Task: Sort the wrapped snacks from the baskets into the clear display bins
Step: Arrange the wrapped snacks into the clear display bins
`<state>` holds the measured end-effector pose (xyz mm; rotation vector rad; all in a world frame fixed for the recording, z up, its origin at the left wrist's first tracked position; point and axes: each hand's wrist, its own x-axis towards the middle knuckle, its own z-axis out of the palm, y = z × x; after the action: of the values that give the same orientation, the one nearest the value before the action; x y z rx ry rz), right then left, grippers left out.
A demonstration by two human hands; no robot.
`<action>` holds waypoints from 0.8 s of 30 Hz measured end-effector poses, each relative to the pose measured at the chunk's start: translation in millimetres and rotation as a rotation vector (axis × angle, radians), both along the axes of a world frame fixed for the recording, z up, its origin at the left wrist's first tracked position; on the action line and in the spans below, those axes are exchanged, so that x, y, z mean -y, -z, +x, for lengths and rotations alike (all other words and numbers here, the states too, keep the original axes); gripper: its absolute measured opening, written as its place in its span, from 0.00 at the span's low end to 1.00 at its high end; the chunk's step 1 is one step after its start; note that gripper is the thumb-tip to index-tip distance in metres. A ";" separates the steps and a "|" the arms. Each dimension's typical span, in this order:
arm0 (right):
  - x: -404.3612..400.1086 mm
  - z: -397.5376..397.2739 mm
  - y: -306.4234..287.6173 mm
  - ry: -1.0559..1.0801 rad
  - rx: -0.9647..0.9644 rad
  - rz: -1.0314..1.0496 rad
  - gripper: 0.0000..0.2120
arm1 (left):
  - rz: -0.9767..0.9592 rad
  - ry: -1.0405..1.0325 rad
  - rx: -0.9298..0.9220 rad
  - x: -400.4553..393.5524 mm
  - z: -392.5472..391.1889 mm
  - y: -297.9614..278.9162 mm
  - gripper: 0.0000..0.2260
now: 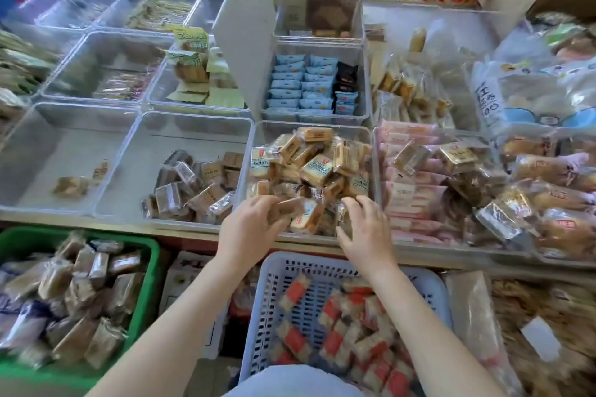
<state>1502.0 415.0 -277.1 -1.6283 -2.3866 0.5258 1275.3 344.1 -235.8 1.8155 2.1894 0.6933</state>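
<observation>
Head view: looking down at a snack display, both bare forearms reaching forward over a basket to one clear bin.
Landmark: the centre bin (258,135), a clear plastic bin at the front edge of the counter (106,222), heaped with tan wrapped snacks (317,167).
Left hand: the left hand (250,226) is at the near left corner of the centre bin, fingers curled round a brown wrapped snack (288,208) held just above the heap.
Right hand: the right hand (366,229) is at the near right of the centre bin, fingers bent down onto the wrapped snacks; whether it grips one cannot be told.
Below the centre bin: a lilac basket (274,280), under both forearms, holding red-and-tan packets (295,340).
Left of the centre bin: a clear bin of darker wrapped bars (193,185); beyond it a nearly bare clear bin (42,151) with a few pieces.
Lower left of the centre bin: a green basket (151,255) full of brownish packets.
Right of the centre bin: a bin of pink packets (409,203) with tan snacks on top.
Behind the centre bin: a bin of pale blue packets (303,84) in neat rows with a few black ones.
</observation>
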 end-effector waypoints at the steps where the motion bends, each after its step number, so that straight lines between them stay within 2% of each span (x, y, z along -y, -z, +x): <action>1: -3.1 0.0 8.4 0.065 0.044 0.000 0.26 | 0.022 -0.073 0.007 -0.2 -18.4 2.3 0.18; 5: -2.8 -3.4 33.8 0.195 0.201 -0.020 0.27 | 0.123 -0.227 0.029 -13.2 -82.4 12.5 0.20; 8: -1.2 -5.0 38.3 0.207 0.234 0.013 0.30 | 0.084 -0.268 0.024 -32.2 -111.8 32.7 0.22; 10: -1.2 -5.8 37.5 0.207 0.245 0.015 0.31 | -0.110 -0.238 0.058 -44.1 -121.7 52.9 0.24; 13: -2.1 -6.6 37.2 0.209 0.252 0.011 0.33 | -0.535 -0.149 0.062 -50.7 -123.2 78.8 0.27; 15: -2.0 -6.9 38.3 0.209 0.259 0.021 0.33 | -0.631 -0.063 -0.017 -53.3 -122.9 88.0 0.25; 17: -1.5 -6.2 39.4 0.210 0.261 0.034 0.32 | -0.614 -0.015 -0.033 -55.0 -122.0 88.2 0.22; 19: -1.7 -5.2 40.4 0.207 0.256 0.037 0.32 | -0.515 -0.078 -0.008 -54.0 -116.2 81.0 0.20; 22: -2.4 -4.6 39.1 0.185 0.258 0.000 0.32 | -0.160 -0.266 0.089 -48.0 -90.2 62.1 0.16; 24: -3.1 -4.2 34.8 0.169 0.228 -0.048 0.33 | 0.005 -0.240 0.127 -45.6 -59.2 47.5 0.16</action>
<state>1497.9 418.2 -311.9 -1.9856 -2.3737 0.3877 1216.1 389.8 -283.3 1.4795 2.3427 0.8373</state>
